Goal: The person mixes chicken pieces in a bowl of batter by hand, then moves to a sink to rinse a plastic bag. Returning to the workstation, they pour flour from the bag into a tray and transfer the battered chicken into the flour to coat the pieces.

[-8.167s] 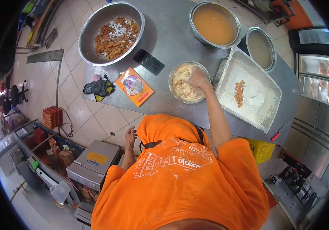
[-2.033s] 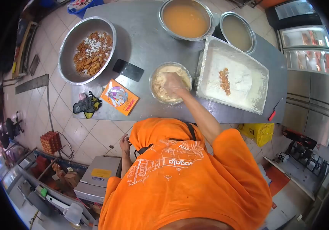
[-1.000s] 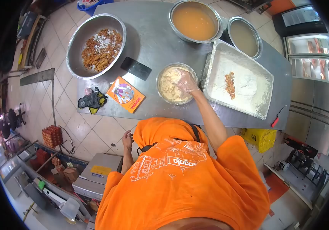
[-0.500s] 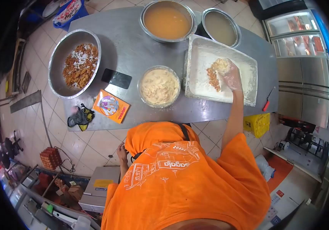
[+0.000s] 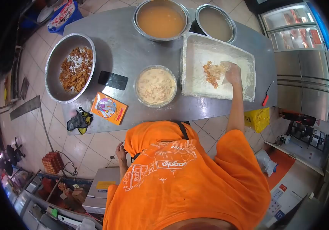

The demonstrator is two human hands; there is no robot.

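Observation:
My right hand, which seems to be in a clear glove, is down in a white rectangular tub of flour. Its fingers are closed around pale, batter-coated meat. Orange-brown meat pieces lie in the flour just left of the fingertips. Left of the tub stands a round bowl filled with chunks in creamy batter. Beside my body, below the table edge, hangs my left hand, its fingers loosely apart with nothing in them.
A large metal bowl holds fried brown pieces with white bits. Pots of orange liquid and cloudy liquid stand at the back. A phone, orange box, dark bundle and red-handled knife lie on the metal table.
My right hand has come lower into the flour, beside the meat pile, with the pale battered meat. My left hand stays hanging. The whole view has shifted slightly.

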